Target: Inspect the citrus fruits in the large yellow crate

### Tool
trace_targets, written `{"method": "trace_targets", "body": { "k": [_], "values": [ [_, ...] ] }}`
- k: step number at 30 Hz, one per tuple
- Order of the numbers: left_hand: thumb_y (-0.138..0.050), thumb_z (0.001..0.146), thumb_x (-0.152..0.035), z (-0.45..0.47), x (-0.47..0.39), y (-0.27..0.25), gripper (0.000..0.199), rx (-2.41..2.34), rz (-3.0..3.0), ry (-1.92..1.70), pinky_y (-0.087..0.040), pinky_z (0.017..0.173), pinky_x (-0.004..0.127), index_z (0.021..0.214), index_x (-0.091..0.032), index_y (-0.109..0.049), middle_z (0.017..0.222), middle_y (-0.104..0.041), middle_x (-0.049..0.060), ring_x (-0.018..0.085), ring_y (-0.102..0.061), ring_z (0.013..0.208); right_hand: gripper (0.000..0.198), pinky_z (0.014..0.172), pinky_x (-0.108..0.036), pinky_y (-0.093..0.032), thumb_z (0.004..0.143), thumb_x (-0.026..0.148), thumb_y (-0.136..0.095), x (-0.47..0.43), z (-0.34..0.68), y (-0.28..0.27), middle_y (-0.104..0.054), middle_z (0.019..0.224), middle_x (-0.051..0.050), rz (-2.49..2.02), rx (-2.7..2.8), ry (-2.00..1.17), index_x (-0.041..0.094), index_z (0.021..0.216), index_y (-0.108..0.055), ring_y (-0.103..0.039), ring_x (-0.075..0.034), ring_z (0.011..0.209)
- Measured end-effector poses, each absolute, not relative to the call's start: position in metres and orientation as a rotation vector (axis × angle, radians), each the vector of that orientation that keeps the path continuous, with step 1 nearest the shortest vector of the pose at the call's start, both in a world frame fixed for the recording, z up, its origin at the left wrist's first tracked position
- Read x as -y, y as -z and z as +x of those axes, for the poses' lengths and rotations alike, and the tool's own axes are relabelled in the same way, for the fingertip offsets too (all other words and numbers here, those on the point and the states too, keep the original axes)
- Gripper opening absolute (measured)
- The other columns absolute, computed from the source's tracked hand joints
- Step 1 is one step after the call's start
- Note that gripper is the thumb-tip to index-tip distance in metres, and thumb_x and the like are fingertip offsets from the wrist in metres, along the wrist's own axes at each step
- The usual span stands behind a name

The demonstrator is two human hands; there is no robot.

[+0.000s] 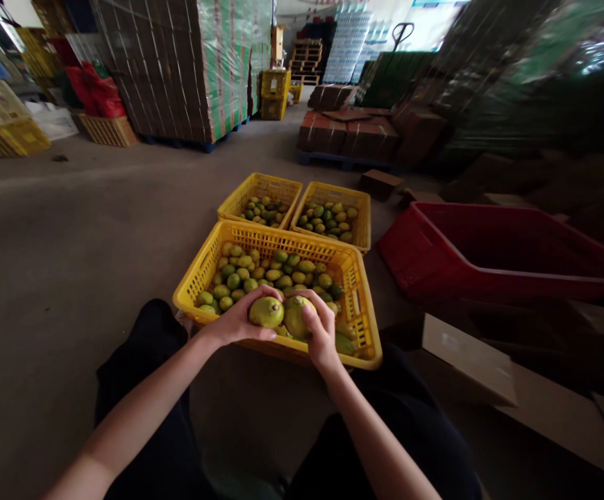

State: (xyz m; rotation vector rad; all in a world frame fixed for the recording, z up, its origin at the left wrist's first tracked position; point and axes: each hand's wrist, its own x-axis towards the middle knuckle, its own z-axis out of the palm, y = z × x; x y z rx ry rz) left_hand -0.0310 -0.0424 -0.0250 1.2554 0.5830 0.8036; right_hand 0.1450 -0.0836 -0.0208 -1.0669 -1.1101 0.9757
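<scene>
A big yellow crate [205, 267] full of yellow-green fruits stands on the floor between my knees. My left hand [234, 323] grips one yellow-green fruit [266, 312] over the crate's near edge. My right hand [320, 333] holds a second fruit [296, 318] right beside it; the two fruits nearly touch. Both forearms reach in from the bottom of the view.
Two smaller yellow crates [260, 184] [362, 215] with green fruits stand behind the big one. A red crate [489, 246] sits to the right, flat cardboard [468, 357] near my right knee. Wrapped pallet stacks [187, 69], brown boxes [354, 135] and yellow crates [0, 132] line the back.
</scene>
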Motion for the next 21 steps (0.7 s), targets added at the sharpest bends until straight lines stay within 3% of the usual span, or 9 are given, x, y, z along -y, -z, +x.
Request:
{"method": "trace_targets", "body": {
  "k": [4,10,21],
  "values": [
    [-0.087,0.06,-0.019,-0.03,0.038,0.032,0.05,-0.622,1.267,-0.899,-0.045,0.081,0.026,0.103,-0.023,-0.062,0.104,-0.06,0.0,0.016,-0.057,0.092,0.034,0.072,-0.028,-0.049,0.069,0.037,-0.079,0.081,0.146,0.025,-0.067,0.086,0.0,-1.095,1.245,-0.988,0.022,0.097,-0.066,-0.06,-0.019,0.078],
    [-0.084,0.061,-0.021,-0.032,0.034,0.035,0.046,-0.687,1.451,-0.932,-0.044,0.087,0.031,0.1,-0.021,-0.06,0.102,-0.06,0.001,0.019,-0.057,0.095,0.031,0.077,-0.03,-0.051,0.075,0.033,-0.074,0.079,0.146,0.031,-0.067,0.092,0.0,-1.047,1.397,-0.86,0.023,0.101,-0.061,-0.062,-0.019,0.083],
    [-0.083,0.064,-0.021,-0.038,0.036,0.036,0.041,-0.651,1.647,-0.974,-0.044,0.09,0.034,0.098,-0.022,-0.06,0.098,-0.06,0.001,0.02,-0.058,0.095,0.035,0.077,-0.032,-0.052,0.075,0.025,-0.073,0.087,0.147,0.031,-0.067,0.098,-0.003,-0.971,1.565,-0.59,0.024,0.108,-0.06,-0.063,-0.02,0.085]
  ]
}}
